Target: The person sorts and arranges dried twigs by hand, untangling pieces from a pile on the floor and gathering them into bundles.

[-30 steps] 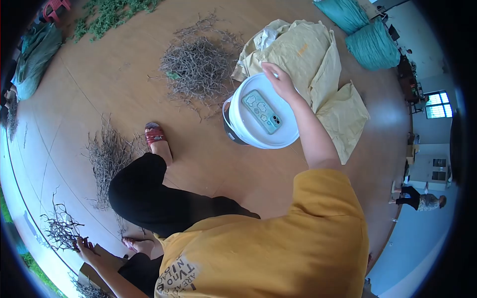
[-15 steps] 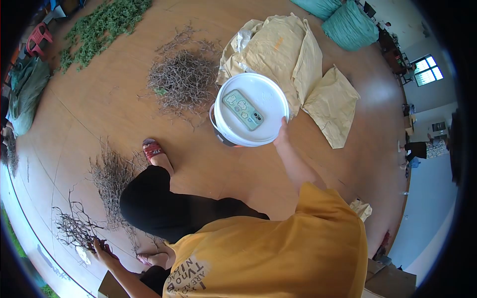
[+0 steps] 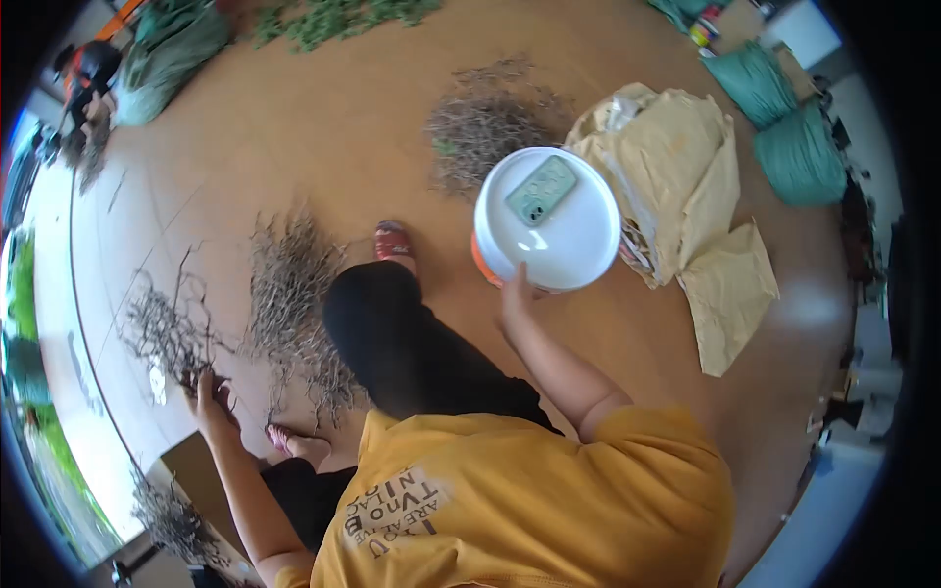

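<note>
A bunch of dry twigs (image 3: 169,328) rises from my left hand (image 3: 209,395), whose fingers are wrapped round its lower end. My right hand (image 3: 520,291) grips the near rim of a white bucket (image 3: 578,240) with a lid on top. On that lid lies a phone in a green patterned case (image 3: 542,190). Between my left hand and my knee, a heap of dry twigs (image 3: 292,299) rests on the floor. Another twig pile (image 3: 485,127) lies just beyond the bucket, and large tan paper sacks (image 3: 676,171) are to its right.
Green plant cuttings (image 3: 343,18) are spread at the top. Green sacks (image 3: 799,152) stand at upper right, another (image 3: 169,64) at upper left near a crouching person (image 3: 86,83). At lower left, a cardboard box (image 3: 203,480) stands beside more twigs (image 3: 174,517).
The view has swung round. My right hand has shifted from the bucket's right side to its near rim, and the bucket and phone have turned. My left hand still holds the twigs.
</note>
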Available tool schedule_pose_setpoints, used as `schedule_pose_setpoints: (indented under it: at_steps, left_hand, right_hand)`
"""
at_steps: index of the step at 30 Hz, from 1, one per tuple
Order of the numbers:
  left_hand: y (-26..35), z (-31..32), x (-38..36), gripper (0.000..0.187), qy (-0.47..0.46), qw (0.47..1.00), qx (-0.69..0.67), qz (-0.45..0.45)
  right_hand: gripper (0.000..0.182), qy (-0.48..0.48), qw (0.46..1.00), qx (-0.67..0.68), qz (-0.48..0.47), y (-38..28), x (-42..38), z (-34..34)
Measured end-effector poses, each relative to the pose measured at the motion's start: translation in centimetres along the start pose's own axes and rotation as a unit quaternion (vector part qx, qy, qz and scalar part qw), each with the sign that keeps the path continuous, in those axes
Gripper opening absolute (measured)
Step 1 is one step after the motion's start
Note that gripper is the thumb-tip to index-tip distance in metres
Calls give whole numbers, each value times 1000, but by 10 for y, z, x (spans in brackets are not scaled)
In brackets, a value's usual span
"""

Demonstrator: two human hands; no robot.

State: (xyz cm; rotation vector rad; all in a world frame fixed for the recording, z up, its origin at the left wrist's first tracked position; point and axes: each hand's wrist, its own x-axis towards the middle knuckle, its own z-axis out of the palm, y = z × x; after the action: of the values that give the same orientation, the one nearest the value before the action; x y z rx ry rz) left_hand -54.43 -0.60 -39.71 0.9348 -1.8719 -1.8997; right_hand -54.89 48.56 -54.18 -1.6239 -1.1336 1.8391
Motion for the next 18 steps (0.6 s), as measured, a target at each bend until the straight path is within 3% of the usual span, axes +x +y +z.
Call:
schedule_pose_setpoints:
  at_steps: [2, 4, 6, 8, 10, 12, 14, 16, 18]
  left_hand:
    - [21, 5, -27, 40, -58, 998, -17, 27]
    - [29, -4, -40, 32, -74, 996, -35, 24]
    - [44, -2, -54, 34, -94, 992, -77, 36]
    - [45, -4, -62, 40, -114, 986, -109, 51]
    - [36, -11, -70, 48, -154, 974, -151, 71]
    - [36, -6, -78, 56, -161, 967, -183, 69]
    - [33, -4, -77, 58, -170, 964, -189, 82]
    - [24, -5, -72, 56, -174, 964, -171, 109]
    - [18, -8, -66, 63, -222, 959, -171, 30]
  right_hand:
    - [75, -227, 946, -126, 196, -8, 0, -20]
    - [66, -369, 893, -209, 150, -68, -62, -14]
    - [61, -444, 883, -144, -46, -106, -114, 17]
    - [50, -601, 785, -109, -100, -131, -177, 51]
    - [56, -747, 638, -182, -35, -116, -237, 72]
    - [60, -777, 550, -290, 102, -81, -287, 92]
    - [56, -765, 542, -330, 112, -33, -321, 113]
    - [43, -805, 529, -239, 127, 1, -343, 131]
    - [36, -814, 541, -184, 102, 20, -354, 135]
